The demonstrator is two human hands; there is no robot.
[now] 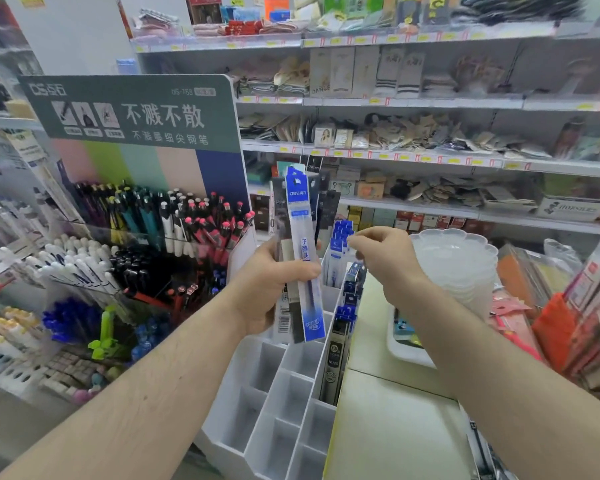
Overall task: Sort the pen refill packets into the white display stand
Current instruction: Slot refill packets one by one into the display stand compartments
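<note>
Above the stand: we held a fan of refill packets point(303, 258) upright.
Left hand point(272, 285): our fingers gripped the fan.
Right hand point(383, 258): our fingers pinched one blue packet point(340, 251) over the white display stand point(278, 386), rear compartments.

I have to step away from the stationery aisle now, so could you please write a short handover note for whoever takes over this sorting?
Left hand: grips a fanned bunch of refill packets upright above the white display stand, a blue one in front.
Right hand: fingers pinch the top of a blue packet among the blue packets standing in the stand's far right slots.
Done: the right-hand column holds blue packets at the back and dark packets nearer.
Left: the near and left compartments show nothing inside; the bunch in the left hand is not yet sorted.
</note>
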